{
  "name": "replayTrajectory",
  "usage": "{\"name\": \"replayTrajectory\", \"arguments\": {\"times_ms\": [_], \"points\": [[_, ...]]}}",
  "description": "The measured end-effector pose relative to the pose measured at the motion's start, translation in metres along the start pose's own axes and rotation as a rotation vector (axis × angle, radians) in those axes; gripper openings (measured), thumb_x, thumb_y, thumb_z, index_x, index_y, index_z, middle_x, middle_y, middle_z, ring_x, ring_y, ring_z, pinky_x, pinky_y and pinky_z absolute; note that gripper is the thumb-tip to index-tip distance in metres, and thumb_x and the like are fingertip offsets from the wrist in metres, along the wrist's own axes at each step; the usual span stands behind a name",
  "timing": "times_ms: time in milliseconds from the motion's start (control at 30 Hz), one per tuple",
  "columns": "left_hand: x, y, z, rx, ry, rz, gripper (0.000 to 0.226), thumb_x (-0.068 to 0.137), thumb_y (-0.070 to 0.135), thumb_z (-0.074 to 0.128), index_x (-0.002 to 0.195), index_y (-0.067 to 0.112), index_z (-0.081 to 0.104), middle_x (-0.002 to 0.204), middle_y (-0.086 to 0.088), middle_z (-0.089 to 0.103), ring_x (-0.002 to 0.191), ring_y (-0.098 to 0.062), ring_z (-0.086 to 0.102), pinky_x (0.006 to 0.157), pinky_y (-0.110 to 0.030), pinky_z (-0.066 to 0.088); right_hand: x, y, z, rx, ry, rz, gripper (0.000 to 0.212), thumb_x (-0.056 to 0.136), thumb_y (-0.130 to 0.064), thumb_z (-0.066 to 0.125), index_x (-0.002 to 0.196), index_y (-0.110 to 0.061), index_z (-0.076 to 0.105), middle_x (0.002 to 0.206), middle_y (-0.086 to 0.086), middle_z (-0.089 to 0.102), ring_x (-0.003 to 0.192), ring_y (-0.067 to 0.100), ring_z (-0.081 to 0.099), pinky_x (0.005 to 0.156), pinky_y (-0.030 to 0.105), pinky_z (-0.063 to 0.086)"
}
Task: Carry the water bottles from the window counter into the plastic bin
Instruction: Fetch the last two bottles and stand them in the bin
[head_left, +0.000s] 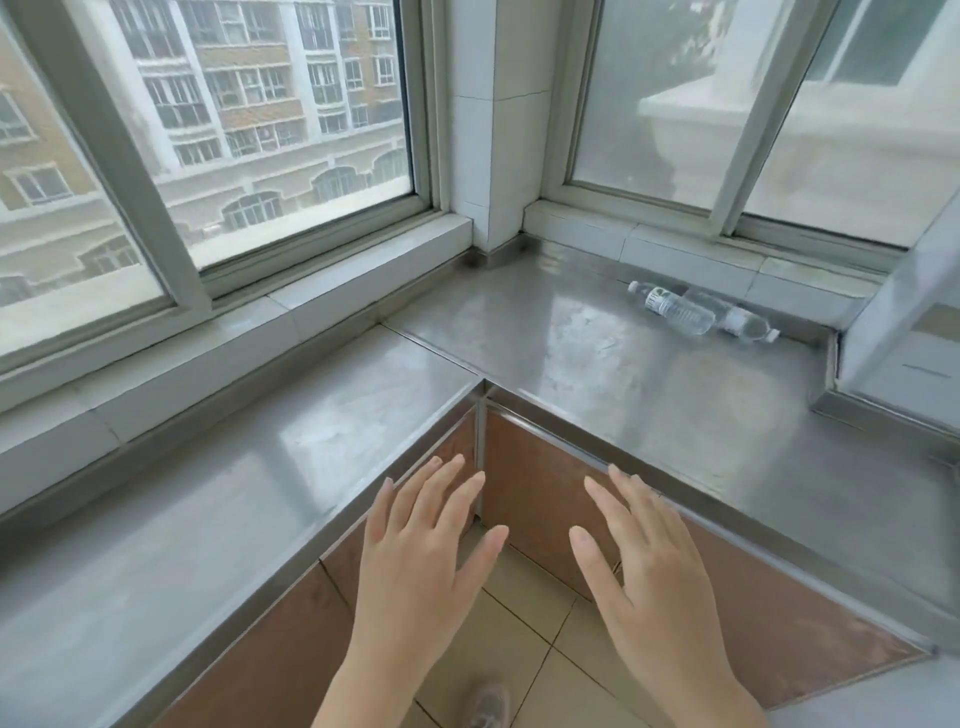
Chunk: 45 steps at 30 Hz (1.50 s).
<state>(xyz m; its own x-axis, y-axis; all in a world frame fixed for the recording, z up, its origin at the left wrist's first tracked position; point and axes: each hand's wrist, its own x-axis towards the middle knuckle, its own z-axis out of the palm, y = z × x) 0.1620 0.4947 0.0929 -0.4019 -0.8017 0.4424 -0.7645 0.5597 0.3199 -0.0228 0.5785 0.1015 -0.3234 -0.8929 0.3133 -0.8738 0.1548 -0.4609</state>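
A steel L-shaped tabletop (597, 364) runs under corner windows. Your left hand (421, 551) and right hand (644, 566) hover at six o'clock, fingers spread, holding nothing. Two water bottles (698, 312) lie touching on the tabletop at two o'clock, well apart from both hands.

Bright daylight through the windows (270, 130) glares off the steel counter (597, 353); wide-angle edges bend, slightly soft.

Two water bottles (672, 307), two hands (415, 551).
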Motion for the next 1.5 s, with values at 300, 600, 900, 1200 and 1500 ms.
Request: {"name": "replayTrajectory", "arguments": {"times_ms": [300, 600, 900, 1200, 1500], "points": [[0.178, 0.013, 0.104, -0.094, -0.057, 0.173, 0.050, 0.092, 0.057, 0.043, 0.124, 0.027, 0.066, 0.136, 0.005, 0.061, 0.133, -0.016, 0.049, 0.116, -0.039, 0.021, 0.139, 0.080, 0.004, -0.100, 0.077, 0.164, 0.065, 0.093, -0.063, 0.018, 0.135, -0.027, 0.051, 0.146, -0.001, 0.045, 0.135, 0.015, 0.030, 0.110, 0.048, 0.033], [0.312, 0.062, 0.215, -0.149, -0.108, 0.298, 0.048, 0.092, 0.054, 0.045, 0.123, 0.023, 0.067, 0.134, 0.002, 0.063, 0.131, -0.020, 0.054, 0.110, -0.049, 0.038, 0.255, 0.182, 0.004, -0.100, 0.114, 0.302, 0.057, 0.091, -0.055, 0.030, 0.135, -0.027, 0.051, 0.148, -0.004, 0.042, 0.136, 0.011, 0.026, 0.112, 0.047, 0.030], [0.438, 0.134, 0.329, -0.242, -0.190, 0.179, 0.050, 0.091, 0.055, 0.045, 0.125, 0.024, 0.064, 0.135, 0.005, 0.061, 0.131, -0.019, 0.052, 0.106, -0.038, 0.038, 0.371, 0.311, 0.013, -0.073, 0.023, 0.330, 0.059, 0.091, -0.058, 0.027, 0.136, -0.027, 0.050, 0.150, -0.007, 0.038, 0.141, 0.012, 0.026, 0.116, 0.039, 0.019], [0.529, 0.183, 0.451, -0.401, -0.527, -0.098, 0.067, 0.094, 0.050, 0.054, 0.150, 0.021, 0.034, 0.152, 0.005, 0.040, 0.136, -0.018, 0.040, 0.106, -0.035, 0.038, 0.456, 0.397, 0.034, 0.012, -0.035, 0.478, 0.049, 0.093, -0.052, 0.040, 0.135, -0.027, 0.050, 0.146, -0.008, 0.042, 0.136, 0.011, 0.033, 0.109, 0.033, 0.030], [0.588, 0.213, 0.569, -0.839, -0.531, -0.839, 0.107, 0.078, 0.044, 0.078, 0.154, 0.016, 0.008, 0.155, -0.013, 0.030, 0.135, -0.029, 0.044, 0.105, -0.039, 0.038, 0.531, 0.466, 0.068, 1.250, 0.262, 1.246, 0.031, 0.093, -0.023, 0.057, 0.124, -0.018, 0.057, 0.123, 0.006, 0.064, 0.110, 0.020, 0.060, 0.095, 0.039, 0.046]]}}
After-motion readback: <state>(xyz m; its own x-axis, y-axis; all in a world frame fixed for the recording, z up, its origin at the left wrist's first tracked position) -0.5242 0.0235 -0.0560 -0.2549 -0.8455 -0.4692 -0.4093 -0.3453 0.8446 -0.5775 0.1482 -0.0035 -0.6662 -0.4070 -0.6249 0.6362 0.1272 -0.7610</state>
